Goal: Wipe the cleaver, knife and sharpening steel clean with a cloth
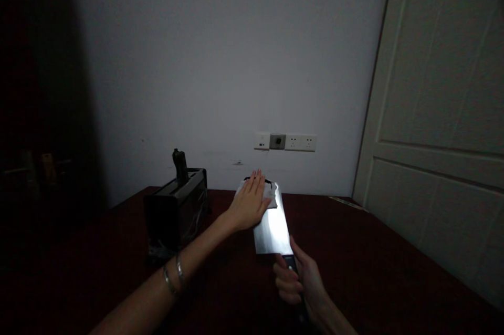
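My right hand is wrapped around the dark handle of a cleaver, with the broad, shiny blade tilted up and away from me. Over the far part of the blade lies my left hand, its fingers stretched out flat. Beneath that palm a whitish cloth or tissue is pressed against the metal, partly hidden by the hand. Two silver bangles circle my left forearm.
To the left on the dark red table stands a black knife block with a dark handle sticking up. Behind are a pale wall with sockets and, at right, a panelled door. The lighting is dim.
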Demonstrator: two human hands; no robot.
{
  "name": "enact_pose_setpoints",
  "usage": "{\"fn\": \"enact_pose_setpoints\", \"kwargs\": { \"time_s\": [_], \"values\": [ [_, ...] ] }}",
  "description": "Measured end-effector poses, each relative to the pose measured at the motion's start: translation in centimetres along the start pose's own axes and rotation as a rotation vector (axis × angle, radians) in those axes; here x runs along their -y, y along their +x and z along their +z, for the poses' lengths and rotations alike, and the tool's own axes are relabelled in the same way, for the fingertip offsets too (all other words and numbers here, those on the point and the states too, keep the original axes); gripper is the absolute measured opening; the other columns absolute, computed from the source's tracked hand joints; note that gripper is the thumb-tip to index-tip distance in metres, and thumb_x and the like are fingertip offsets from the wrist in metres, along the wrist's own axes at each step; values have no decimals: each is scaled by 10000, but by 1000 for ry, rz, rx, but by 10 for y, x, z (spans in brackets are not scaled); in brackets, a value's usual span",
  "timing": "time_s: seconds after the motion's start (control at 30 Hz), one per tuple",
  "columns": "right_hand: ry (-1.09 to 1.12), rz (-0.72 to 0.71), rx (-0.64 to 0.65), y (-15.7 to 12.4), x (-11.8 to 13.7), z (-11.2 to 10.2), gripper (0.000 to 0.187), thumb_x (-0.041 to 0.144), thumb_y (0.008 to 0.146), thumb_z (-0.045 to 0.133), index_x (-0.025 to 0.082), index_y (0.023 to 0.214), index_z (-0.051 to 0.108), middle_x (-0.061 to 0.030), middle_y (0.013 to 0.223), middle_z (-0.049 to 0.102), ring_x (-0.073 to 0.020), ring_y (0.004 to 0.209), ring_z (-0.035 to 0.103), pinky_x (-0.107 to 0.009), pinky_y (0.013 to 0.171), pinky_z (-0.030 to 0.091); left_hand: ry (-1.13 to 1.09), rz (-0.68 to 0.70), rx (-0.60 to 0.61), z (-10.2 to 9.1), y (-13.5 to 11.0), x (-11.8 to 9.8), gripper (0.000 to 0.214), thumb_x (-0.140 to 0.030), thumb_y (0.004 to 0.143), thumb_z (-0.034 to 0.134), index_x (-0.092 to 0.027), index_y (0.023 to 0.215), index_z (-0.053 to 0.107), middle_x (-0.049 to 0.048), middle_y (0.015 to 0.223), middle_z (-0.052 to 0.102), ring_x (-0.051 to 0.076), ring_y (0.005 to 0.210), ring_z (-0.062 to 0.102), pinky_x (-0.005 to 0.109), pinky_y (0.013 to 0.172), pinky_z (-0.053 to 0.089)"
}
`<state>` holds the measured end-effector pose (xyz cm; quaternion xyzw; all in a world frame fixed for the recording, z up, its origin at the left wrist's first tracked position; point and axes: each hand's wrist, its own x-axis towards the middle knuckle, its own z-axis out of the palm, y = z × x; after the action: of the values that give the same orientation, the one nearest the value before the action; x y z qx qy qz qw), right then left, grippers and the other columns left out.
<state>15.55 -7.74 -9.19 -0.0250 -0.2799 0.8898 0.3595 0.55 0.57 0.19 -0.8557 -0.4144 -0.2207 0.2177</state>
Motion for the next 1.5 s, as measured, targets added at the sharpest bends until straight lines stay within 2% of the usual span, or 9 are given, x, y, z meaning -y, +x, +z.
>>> {"fn": "enact_pose_setpoints", "kwargs": {
  "time_s": [0.17,0.27,0.6,0.7,0.87,0.93,1.17,1.37,1.5],
  "values": [
    [-7,-98,-33,-1,5,-6,411,496,748,570,116,592,559,92,387,322,-2,292,113,-131,272,187,9,141,44,-2,-40,-32,600,-425,925,173,-62,1396,94,146,1472,19,229,1344,-66,380,1086,133],
    [-34,-113,-64,-2,7,-5,429,516,750,554,119,589,540,98,397,299,-3,301,102,-131,276,186,3,198,70,-5,-52,-40,600,-415,925,194,-77,1403,66,129,1474,8,217,1345,-63,366,1090,122],
    [-29,16,25,0,5,-3,409,514,740,568,142,584,498,108,394,282,-8,291,86,-136,274,173,-9,82,115,-5,0,14,628,-450,922,157,-37,1391,103,173,1464,-14,234,1342,-62,382,1081,131],
    [-38,1,17,0,6,-5,414,517,748,556,143,581,493,108,397,281,-10,297,82,-136,278,174,17,135,102,-7,-3,6,607,-427,924,171,-44,1391,111,160,1467,3,224,1342,-73,385,1086,106],
    [-60,-31,1,-1,6,-6,393,504,728,579,133,609,530,105,390,301,-11,288,97,-142,275,174,16,382,71,-17,-32,-33,596,-405,913,243,-88,1401,112,108,1477,7,201,1349,-56,347,1098,70],
    [-65,-42,-10,-2,6,-6,389,501,718,592,131,610,536,100,392,318,-10,288,105,-142,276,173,8,425,65,-20,-37,-40,598,-405,910,253,-101,1404,105,97,1478,-3,198,1353,-32,342,1099,67],
    [-92,8,-25,-1,4,-3,439,559,752,523,153,589,497,103,390,298,-21,287,102,-152,275,167,42,306,127,-18,-10,-10,658,-455,905,234,-76,1404,37,129,1471,-21,214,1344,-80,386,1089,73],
    [-81,-51,-26,-3,5,-8,388,506,730,577,142,612,510,110,404,289,-13,300,89,-141,281,167,-11,544,153,-20,-20,-29,703,-479,882,306,-74,1407,70,133,1471,6,218,1349,-52,370,1091,98],
    [-73,-27,-19,-2,6,-6,393,505,745,561,137,611,535,99,396,311,-14,293,106,-143,276,180,-26,528,194,-22,-11,-21,762,-545,866,301,-62,1406,64,146,1470,1,230,1349,-47,378,1089,105]
  ]
}}
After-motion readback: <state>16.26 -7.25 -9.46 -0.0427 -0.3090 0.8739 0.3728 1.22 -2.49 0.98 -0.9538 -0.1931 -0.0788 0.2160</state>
